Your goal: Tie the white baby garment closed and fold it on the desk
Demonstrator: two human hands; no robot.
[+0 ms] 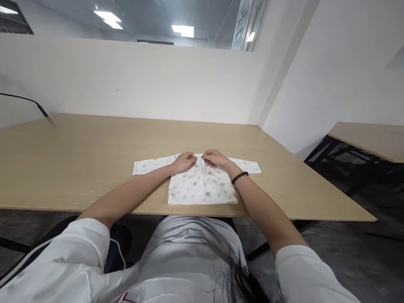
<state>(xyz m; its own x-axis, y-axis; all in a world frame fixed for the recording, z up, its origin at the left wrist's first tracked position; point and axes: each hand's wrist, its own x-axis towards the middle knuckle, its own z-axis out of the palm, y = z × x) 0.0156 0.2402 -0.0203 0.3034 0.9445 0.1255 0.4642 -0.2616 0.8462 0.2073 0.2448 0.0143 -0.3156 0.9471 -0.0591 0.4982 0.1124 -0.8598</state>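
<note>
A small white baby shirt [187, 187] with a green, pink and grey print lies flat near the table's front edge, its sleeves stretched out to both sides and its front opening running down the middle. My left hand [185, 161] is closed at the neckline, its fingertips pinching the edge left of the opening. Just across the opening, my right hand [214, 158] pinches the other edge of the neckline. A narrow gap separates the fingertips of the two hands. The fingers hide part of the collar.
The shirt rests on a wide light wood table [94, 147]. Beyond it stands a white wall [158, 80] with a window above. A black cable [41, 109] reaches the table's far left corner. Another table [372, 136] stands to the right.
</note>
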